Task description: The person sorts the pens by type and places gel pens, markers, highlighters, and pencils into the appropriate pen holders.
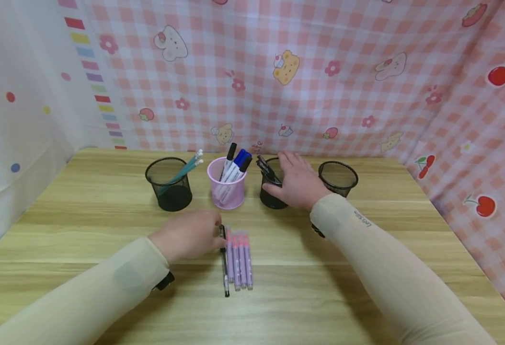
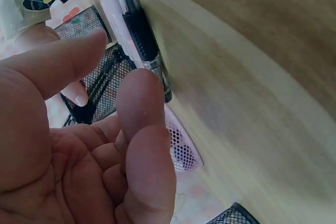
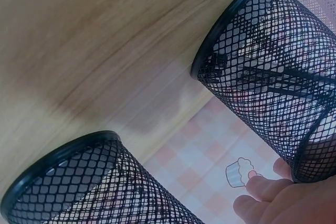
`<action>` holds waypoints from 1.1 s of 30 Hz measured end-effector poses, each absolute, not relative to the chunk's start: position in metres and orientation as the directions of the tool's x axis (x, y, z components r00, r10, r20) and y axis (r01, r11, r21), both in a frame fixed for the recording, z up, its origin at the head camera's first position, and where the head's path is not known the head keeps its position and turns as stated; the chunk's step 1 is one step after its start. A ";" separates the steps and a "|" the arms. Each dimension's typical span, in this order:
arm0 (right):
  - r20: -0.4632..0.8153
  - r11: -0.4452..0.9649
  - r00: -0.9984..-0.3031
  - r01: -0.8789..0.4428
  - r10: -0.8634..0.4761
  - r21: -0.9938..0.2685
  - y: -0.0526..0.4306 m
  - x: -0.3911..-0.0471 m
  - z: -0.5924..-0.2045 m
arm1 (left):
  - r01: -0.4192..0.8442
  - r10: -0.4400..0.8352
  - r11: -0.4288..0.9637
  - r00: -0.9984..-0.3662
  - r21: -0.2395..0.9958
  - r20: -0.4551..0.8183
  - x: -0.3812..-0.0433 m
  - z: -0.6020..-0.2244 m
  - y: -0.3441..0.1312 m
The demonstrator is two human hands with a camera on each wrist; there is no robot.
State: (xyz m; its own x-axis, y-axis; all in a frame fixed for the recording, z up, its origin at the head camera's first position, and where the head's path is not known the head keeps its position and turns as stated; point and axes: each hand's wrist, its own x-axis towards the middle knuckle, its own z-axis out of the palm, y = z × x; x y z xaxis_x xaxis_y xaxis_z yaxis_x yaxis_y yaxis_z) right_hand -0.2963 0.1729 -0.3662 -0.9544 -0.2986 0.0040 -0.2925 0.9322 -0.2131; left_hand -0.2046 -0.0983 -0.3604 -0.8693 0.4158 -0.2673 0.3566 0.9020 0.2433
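My left hand [image 1: 189, 235] is at the upper end of a black gel pen [image 1: 224, 268] lying on the table. In the left wrist view its thumb and index finger stand apart, the index fingertip overlapping the end of the pen [image 2: 139, 35]; contact is unclear. Right beside the pen lie several purple highlighters [image 1: 242, 268] with pink upper parts. At the back, my right hand [image 1: 299, 181] holds a black mesh pen cup [image 1: 273, 200] by its upper side, thumb in front and fingers behind. Dark pens [image 1: 266, 168] lean inside that cup.
A pink mesh cup [image 1: 228, 197] with several whiteboard markers stands left of the held cup. Farther left is a black mesh cup [image 1: 174, 199] with teal pens [image 1: 188, 168]. Another black mesh cup [image 1: 338, 175] stands right of my right hand. A checked curtain [image 1: 252, 105] hangs behind.
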 end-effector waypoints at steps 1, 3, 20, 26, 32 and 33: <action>0.005 0.932 -0.954 -0.293 -0.298 -0.212 0.173 -0.296 -0.366 | 0.358 0.417 0.902 -0.869 0.241 -0.268 -0.205 -0.361 -0.099; 0.009 0.933 -0.955 -0.293 -0.298 -0.211 0.173 -0.296 -0.367 | 0.361 0.418 0.901 -0.869 0.239 -0.266 -0.205 -0.362 -0.099; 0.027 0.931 -0.956 -0.291 -0.293 -0.221 0.173 -0.300 -0.370 | 0.338 0.403 0.909 -0.862 0.245 -0.308 -0.206 -0.369 -0.096; 0.023 0.931 -0.955 -0.293 -0.295 -0.220 0.172 -0.298 -0.368 | 0.345 0.417 0.901 -0.854 0.262 -0.311 -0.207 -0.367 -0.098; 0.027 0.931 -0.956 -0.291 -0.292 -0.220 0.172 -0.298 -0.367 | 0.323 0.404 0.906 -0.853 0.274 -0.331 -0.208 -0.368 -0.096; 0.029 0.931 -0.956 -0.291 -0.292 -0.220 0.172 -0.298 -0.367 | 0.316 0.400 0.907 -0.853 0.277 -0.336 -0.208 -0.368 -0.095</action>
State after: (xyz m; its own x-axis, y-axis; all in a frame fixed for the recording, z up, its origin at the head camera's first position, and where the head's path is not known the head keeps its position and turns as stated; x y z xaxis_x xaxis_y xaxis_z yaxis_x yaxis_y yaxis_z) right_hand -0.2978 0.1724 -0.3674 -0.9561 -0.2918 0.0288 -0.2908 0.9312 -0.2198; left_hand -0.2085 -0.0950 -0.3675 -0.8528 0.3996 -0.3361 0.3161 0.9074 0.2769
